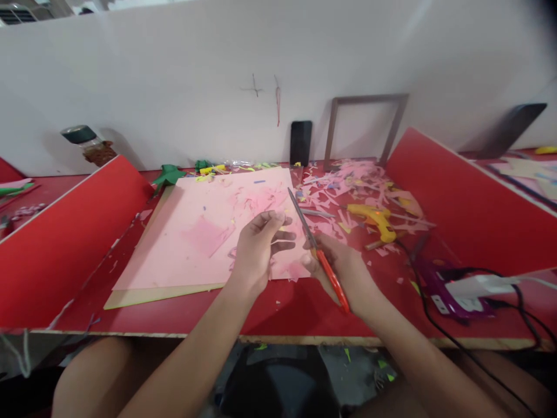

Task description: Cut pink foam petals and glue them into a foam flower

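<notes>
In my right hand (pixel 337 267) is a pair of scissors (pixel 307 229) with red handles, its blades pointing up and away from me. My left hand (pixel 265 241) is raised over the pink sheet (pixel 165 232), thumb and index finger pinched together, the other fingers loosely curled. Whatever is between those fingertips, if anything, is too small to make out. A small pink square of paper (pixel 206 235) lies on the sheet, left of my left hand. Pink shavings (pixel 261 197) are scattered just beyond my fingers.
Pink scraps (pixel 357 180) cover the back right of the red table (pixel 278 313). There lies a yellow glue gun (pixel 374 217), its cord running past a white plug (pixel 478 285). Red dividers (pixel 470 203) stand on both sides. A phone (pixel 300 142) and brown frame (pixel 332 133) lean on the wall.
</notes>
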Motion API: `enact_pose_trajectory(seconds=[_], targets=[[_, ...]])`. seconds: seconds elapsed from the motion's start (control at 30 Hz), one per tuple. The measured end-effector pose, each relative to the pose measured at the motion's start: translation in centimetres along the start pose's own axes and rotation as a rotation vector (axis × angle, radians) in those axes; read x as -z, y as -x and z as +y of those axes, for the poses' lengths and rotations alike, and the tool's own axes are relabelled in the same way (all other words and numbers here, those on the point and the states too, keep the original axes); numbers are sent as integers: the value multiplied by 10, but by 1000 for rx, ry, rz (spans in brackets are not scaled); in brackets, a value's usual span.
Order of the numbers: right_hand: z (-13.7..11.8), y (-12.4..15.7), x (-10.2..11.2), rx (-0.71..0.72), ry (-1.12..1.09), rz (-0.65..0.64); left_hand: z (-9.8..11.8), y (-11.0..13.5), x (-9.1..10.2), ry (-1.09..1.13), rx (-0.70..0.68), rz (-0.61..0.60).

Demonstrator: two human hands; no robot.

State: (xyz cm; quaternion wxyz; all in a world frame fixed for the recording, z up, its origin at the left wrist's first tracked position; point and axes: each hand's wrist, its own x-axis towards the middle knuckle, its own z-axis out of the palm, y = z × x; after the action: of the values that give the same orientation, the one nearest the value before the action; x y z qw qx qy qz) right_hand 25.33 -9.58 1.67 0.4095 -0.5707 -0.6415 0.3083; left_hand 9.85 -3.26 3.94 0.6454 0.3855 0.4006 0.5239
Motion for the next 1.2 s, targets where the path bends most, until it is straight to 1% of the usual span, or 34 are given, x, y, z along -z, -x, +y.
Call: enact_pose_trajectory(seconds=[0.07,0.13,0.27,0.43,0.63,0.83,1.03,1.2], targets=[[-1,0,3,29,-60,-70,1,-1,9,-37,9,12],[-4,2,4,43,-66,-108,3,1,17,-74,11,1],[-13,9,1,-51,-58,-86,11,8,27,-205,2,-39],[-23,15,-5,-61,-91,-120,29,16,29,-288,-10,-60],[-24,20,-8,-26,-68,-101,45,20,31,-369,-35,-67],[-22,22,-11,-18,-64,-128,47,25,38,-437,-47,-51],[-20,25,-14,-2,-15,-129,50,26,43,-382,-5,-100],[-21,26,-14,-6,-5,-110,52,27,43,-402,-29,-96]])
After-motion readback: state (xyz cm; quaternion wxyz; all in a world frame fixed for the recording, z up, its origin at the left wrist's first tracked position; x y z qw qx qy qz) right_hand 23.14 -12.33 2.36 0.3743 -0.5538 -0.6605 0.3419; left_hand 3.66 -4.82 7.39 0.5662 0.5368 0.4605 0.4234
